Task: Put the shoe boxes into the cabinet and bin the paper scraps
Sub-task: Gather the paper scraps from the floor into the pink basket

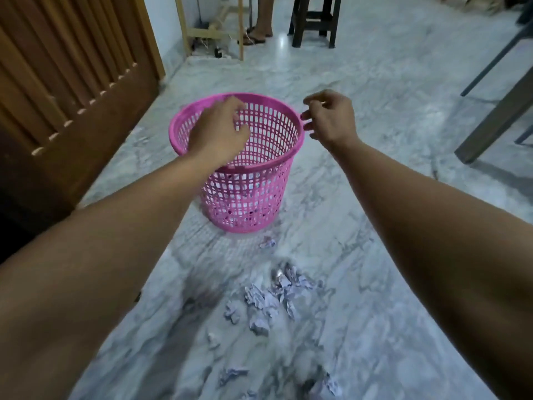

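Now hovering over the pink bin [245,180]: left hand [217,134] above its mouth, fingers loosely spread, holding nothing visible, probably just emptied; right hand [331,118] beside the rim, slack, likewise empty. Scraps [277,295] scattered on floor [375,327] just before bin, awaiting pickup.

Home interior: marble floor [375,82], slatted wooden door [72,76], dark wooden stool [314,21], pink laundry-style basket [245,180].

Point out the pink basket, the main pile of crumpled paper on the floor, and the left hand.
pink basket [253,197]: head view, on its perforated front wall.
paper pile [277,295]: head view, on a crumpled scrap mid-pile.
left hand [217,134]: head view, on the back of the hand, over the basket mouth.
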The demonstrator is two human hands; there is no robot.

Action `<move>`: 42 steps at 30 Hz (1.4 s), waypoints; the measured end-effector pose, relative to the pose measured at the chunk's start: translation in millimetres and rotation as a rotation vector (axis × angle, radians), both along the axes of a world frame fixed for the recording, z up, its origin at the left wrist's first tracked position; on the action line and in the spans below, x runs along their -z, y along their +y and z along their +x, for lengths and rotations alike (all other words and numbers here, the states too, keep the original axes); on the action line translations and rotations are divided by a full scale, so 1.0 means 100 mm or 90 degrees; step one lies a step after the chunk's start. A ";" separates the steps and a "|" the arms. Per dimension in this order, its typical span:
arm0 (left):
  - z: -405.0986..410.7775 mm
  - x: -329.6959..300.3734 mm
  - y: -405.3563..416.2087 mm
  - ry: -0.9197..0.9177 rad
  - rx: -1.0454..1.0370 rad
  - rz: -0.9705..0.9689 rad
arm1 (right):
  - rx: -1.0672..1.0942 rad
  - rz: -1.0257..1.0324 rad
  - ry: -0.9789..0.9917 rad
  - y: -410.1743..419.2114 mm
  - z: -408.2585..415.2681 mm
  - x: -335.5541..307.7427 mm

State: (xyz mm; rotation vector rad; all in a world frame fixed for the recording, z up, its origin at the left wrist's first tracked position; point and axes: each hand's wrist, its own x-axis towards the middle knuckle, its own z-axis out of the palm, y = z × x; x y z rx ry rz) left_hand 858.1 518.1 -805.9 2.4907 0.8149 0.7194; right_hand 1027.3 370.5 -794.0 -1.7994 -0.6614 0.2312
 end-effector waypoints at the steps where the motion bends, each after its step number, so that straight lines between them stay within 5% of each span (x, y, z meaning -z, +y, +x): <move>1: -0.13 0.10 -0.11 -0.068 0.037 0.034 | 0.030 0.000 -0.010 -0.14 0.02 0.14; 3: -0.42 0.35 -0.36 -0.148 0.130 0.093 | 0.079 -0.045 -0.020 -0.45 0.04 0.50; 6: -0.88 1.00 -0.67 -0.071 0.214 0.116 | 0.079 -0.177 -0.031 -0.85 -0.06 1.12; 12: -1.75 2.32 -0.83 0.510 0.423 0.074 | -0.223 -0.531 -0.091 -1.51 -0.71 2.43; 15: -2.01 2.62 -0.78 0.626 0.530 0.071 | -0.405 -0.627 -0.160 -1.63 -1.14 2.85; 19: -2.02 2.90 -0.86 0.609 0.504 0.079 | -0.391 -0.677 -0.312 -1.71 -1.65 3.25; 24: -1.83 3.11 -1.00 0.520 0.455 0.111 | -0.268 -0.578 -0.421 -1.75 -1.83 3.47; 34: -1.48 3.35 -1.03 0.323 0.447 0.154 | -0.236 -0.472 -0.267 -1.55 -1.69 3.47; 42: -1.41 3.36 -1.02 0.296 0.394 0.144 | -0.289 -0.610 -0.399 -1.37 -1.62 3.43</move>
